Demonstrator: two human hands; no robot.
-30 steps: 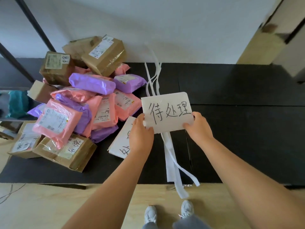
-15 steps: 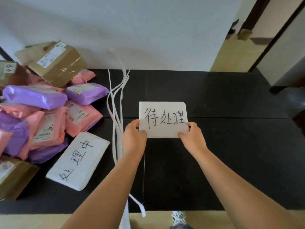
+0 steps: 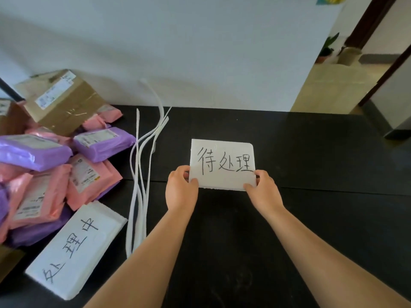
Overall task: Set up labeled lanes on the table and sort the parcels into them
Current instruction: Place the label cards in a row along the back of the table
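Left hand (image 3: pixel 181 187) and right hand (image 3: pixel 263 190) each pinch a lower corner of the white label card (image 3: pixel 222 165), thumbs on its face, the other fingers mostly hidden behind it. The card reads 待处理 and is held square over the middle of the black table (image 3: pixel 311 163). Cannot tell whether it rests on the surface or hangs just above it.

Status, as judged from the layout:
- Labels: this one is in hand and not yet let go. A second label card (image 3: pixel 75 247), reading 处理中, lies askew at the near left, touching the foot of the parcel heap. It looks parked, not placed.
- Lane dividers: the white strips (image 3: pixel 140 174) lie bunched together in one bundle between the heap and the hands, running front to back. None is spread out as a lane line.
- Parcels: all in one pile at the left, with pink mailers (image 3: pixel 89 176), purple mailers (image 3: pixel 104 141) and a taped cardboard box (image 3: pixel 60 101) on top at the back. None sits apart from the pile.

Estimate: early set-up. Left to do: place both labels, lay the strips out, then the whole sort.
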